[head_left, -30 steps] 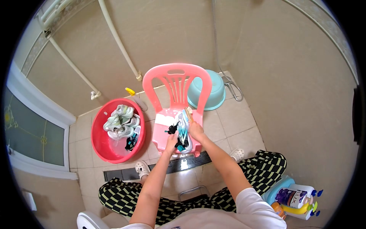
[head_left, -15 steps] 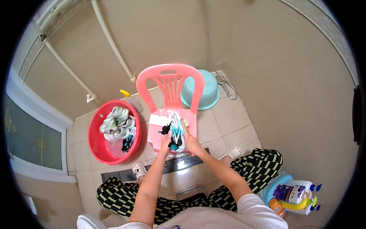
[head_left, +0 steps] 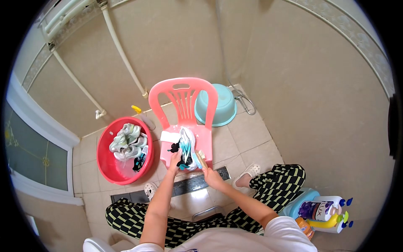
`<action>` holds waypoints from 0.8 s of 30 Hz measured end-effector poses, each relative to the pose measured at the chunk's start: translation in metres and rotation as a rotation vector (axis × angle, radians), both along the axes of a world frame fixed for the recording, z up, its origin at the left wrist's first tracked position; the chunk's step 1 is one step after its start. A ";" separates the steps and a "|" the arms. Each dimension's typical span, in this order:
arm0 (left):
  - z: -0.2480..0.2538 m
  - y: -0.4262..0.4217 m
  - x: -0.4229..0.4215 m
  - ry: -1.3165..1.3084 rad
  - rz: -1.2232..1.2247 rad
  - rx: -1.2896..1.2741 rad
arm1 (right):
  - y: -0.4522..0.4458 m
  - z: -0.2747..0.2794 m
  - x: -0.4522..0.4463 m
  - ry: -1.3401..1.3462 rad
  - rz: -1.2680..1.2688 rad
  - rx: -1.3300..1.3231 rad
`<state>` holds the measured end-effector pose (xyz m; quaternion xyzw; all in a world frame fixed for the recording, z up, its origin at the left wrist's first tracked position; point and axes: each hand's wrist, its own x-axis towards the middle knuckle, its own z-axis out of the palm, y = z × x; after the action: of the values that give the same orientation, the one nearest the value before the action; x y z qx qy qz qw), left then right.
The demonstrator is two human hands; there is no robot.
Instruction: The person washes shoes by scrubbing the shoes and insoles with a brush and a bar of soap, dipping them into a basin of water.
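A white sneaker (head_left: pixel 187 140) with teal and black parts lies on the seat of the pink plastic chair (head_left: pixel 205 138), its long side pointing roughly toward me. My left hand (head_left: pixel 175 163) grips the sneaker at its near left side, by the black laces. In my right hand (head_left: pixel 213 177) is a scrub brush (head_left: pixel 202 159) with a wooden back; its bristles touch the sneaker's right side near the close end. A white slab-like piece (head_left: pixel 170 137) lies at the seat's left, and a small pale lump (head_left: pixel 202 153) sits at its right edge.
Left of the chair stands a red basin (head_left: pixel 102 161) with several wet shoes (head_left: pixel 128 140) inside. An upturned turquoise basin (head_left: pixel 224 105) sits behind the chair. Bottles (head_left: pixel 321 211) stand at lower right. A floor drain grate (head_left: pixel 189 185) runs before my feet.
My right hand and the brush have moved toward me along the sneaker's right side. The sneaker has turned slightly under my left hand. The whole view has shifted a little.
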<state>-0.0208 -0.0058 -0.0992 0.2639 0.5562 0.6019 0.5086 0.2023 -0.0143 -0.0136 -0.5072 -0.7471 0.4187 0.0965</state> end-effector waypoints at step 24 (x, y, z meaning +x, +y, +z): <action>0.088 -0.016 0.034 1.248 0.014 -0.562 | -0.014 0.013 -0.021 -0.147 0.000 0.269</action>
<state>0.0135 -0.0220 -0.0112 0.4158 0.8821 0.1729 0.1381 0.1814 -0.0285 -0.0005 -0.5188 -0.8016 0.2764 0.1087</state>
